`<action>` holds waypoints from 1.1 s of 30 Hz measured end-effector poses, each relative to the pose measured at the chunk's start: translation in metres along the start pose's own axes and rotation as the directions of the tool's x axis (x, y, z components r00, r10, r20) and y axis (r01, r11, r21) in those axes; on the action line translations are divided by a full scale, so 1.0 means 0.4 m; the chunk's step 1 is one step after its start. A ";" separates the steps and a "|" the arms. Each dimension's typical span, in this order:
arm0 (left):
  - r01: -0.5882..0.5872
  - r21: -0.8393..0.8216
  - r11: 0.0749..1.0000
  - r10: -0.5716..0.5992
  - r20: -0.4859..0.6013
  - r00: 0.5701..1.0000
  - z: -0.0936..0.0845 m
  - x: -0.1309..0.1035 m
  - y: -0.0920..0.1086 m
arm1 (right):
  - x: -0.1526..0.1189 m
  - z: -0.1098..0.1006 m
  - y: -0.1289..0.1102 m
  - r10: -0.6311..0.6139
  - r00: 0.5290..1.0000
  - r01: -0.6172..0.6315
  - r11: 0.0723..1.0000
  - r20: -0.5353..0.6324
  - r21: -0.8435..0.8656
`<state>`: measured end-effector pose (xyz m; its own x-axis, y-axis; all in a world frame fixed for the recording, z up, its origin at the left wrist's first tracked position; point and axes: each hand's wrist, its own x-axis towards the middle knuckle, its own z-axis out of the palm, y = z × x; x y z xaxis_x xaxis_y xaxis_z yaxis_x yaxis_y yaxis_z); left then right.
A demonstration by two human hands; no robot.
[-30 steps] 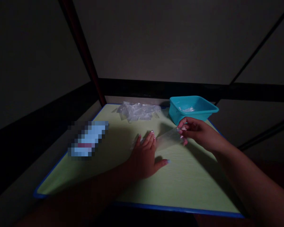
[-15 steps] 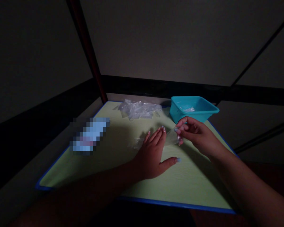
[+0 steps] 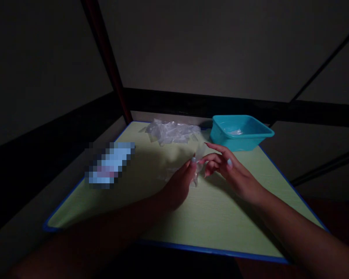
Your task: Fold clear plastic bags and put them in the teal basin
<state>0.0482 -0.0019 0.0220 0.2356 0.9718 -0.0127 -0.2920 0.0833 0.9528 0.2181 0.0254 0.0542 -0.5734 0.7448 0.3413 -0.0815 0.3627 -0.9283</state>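
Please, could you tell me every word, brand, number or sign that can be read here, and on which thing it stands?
No text can be read.
Blue object at the left: pixelated, so any text is unreadable.
Teal basin: no text visible.
Clear plastic pile, plastic at the left hand: too dim to tell.

Turquoise basin (image 3: 241, 142), blue-edged yellow-green tabletop (image 3: 209, 221)

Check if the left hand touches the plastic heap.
Apart. Head view shows shadowed green tabletop between the left hand and the plastic heap.
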 end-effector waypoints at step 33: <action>0.201 0.721 0.663 0.088 -0.341 0.936 -0.153 0.004 0.181 | -0.041 0.107 0.023 0.307 0.869 0.243 0.415 0.387 -0.877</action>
<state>-0.0292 0.0191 0.0723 -0.1212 0.9921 -0.0319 0.5219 0.0910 0.8481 0.1920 -0.0073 0.0338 -0.8389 0.5424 -0.0456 0.5413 0.8227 -0.1734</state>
